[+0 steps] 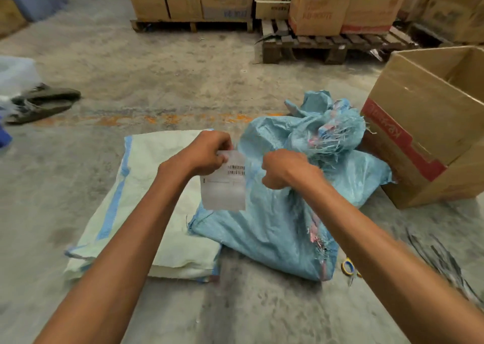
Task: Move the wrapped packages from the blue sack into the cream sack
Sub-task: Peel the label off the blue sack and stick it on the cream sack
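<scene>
On a warehouse floor (183,81), a person works over a blue sack (282,212) that lies slumped and crumpled, its frayed mouth bunched at the far end. Nearest the onlooker, just to the right of the sack's near corner, lie yellow-handled scissors (348,266) and a scatter of dark straps (440,257). Touching the sack's left edge lies the cream sack (146,186), flat and folded, blue stripes along its border, its mouth not visibly opened. Above the seam where the two sacks meet, the left hand (207,153) pinches the top edge of a wrapped package (225,183), a pale flat parcel with a barcode label, which hangs clear of both sacks. The right hand (282,169) hovers over the blue sack's middle with fingers (269,178) curled; whether they grip the sack's cloth or nothing at all cannot be told from here. The step in hand looks to be the carry: one package out of the blue sack and not yet into the cream one. The next move would seem to call for opening the cream sack's mouth, likely with the right hand, before the package can be dropped in. Right of the blue sack stands an open cardboard box (432,123); well beyond it, pallets (327,45) stacked with cartons (340,8). Far to its left lie sandals (44,102).
</scene>
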### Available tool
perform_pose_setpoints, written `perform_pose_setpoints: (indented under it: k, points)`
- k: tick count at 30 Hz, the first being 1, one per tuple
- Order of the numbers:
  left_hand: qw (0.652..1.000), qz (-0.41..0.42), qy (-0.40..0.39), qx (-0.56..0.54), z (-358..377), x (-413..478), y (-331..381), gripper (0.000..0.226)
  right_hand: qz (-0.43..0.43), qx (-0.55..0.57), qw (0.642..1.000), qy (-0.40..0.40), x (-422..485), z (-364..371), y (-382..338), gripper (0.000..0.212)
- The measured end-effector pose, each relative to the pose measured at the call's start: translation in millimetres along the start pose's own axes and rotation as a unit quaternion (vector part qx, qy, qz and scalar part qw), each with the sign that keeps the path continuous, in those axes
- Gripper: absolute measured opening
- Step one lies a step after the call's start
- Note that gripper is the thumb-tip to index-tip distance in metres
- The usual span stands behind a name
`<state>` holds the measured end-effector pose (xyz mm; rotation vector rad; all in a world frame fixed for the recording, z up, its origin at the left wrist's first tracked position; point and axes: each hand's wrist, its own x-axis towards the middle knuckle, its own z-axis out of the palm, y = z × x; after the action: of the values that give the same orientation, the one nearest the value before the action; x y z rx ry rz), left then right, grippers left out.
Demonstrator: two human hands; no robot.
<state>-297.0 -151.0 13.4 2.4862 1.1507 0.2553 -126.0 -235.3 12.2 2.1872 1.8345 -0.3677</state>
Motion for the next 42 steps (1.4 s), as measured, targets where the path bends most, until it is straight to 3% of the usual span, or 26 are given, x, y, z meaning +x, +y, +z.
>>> perform_pose_setpoints:
  k: [2,4,7,11,14,18,21,25,28,30,32,35,37,40,42]
  points:
    - [0.999,-0.02,0.003,-0.028,-10,-7,-11,0.012,-0.032,0.05,0.998,0.002,-1,-13,-18,0.033]
    - [0.999,-0.032,0.008,-0.04,-21,-15,-22,0.012,-0.049,0.105,0.992,-0.055,-3,-26,-33,0.047]
    - [0.997,-0.045,0.016,-0.061,-36,-27,-36,0.013,-0.053,0.096,0.991,-0.075,-13,-39,-53,0.056]
    - [0.995,-0.044,0.011,-0.085,-51,-38,-50,0.014,-0.056,0.076,0.995,0.012,-18,-48,-87,0.045]
    - [0.995,-0.043,0.014,-0.094,-60,-46,-60,0.013,-0.059,0.15,0.985,0.053,-10,-49,-109,0.042]
    - [0.995,-0.046,0.018,-0.085,-71,-52,-73,0.015,-0.051,0.246,0.965,0.075,8,-34,-124,0.01]
    - [0.995,-0.053,0.042,-0.079,-77,-52,-87,0.016,-0.056,0.284,0.952,0.097,15,-33,-129,0.013]
    - [0.983,-0.078,0.11,-0.121,-81,-50,-105,0.036,-0.075,0.331,0.928,0.157,24,-48,-137,0.009]
    - [0.951,-0.097,0.118,-0.269,-82,-54,-119,0.094,-0.082,0.314,0.926,0.194,34,-61,-149,0.005]
    - [0.93,-0.136,0.136,-0.313,-84,-56,-129,0.105,-0.081,0.325,0.923,0.191,41,-67,-156,0.006]
    - [0.884,-0.207,0.175,-0.382,-88,-57,-141,0.086,-0.075,0.366,0.909,0.185,53,-72,-168,0.008]
    - [0.804,-0.265,0.223,-0.483,-80,-51,-160,0.033,-0.062,0.459,0.872,0.159,76,-74,-187,0.015]
    - [0.775,-0.304,0.27,-0.483,-67,-49,-169,0.025,-0.053,0.479,0.863,0.151,90,-71,-199,0.022]
    - [0.773,-0.333,0.316,-0.438,-52,-48,-184,0.011,-0.035,0.502,0.854,0.135,108,-58,-211,0.022]
    - [0.779,-0.328,0.317,-0.429,-42,-46,-197,0.014,-0.032,0.517,0.846,0.128,118,-45,-213,0.022]
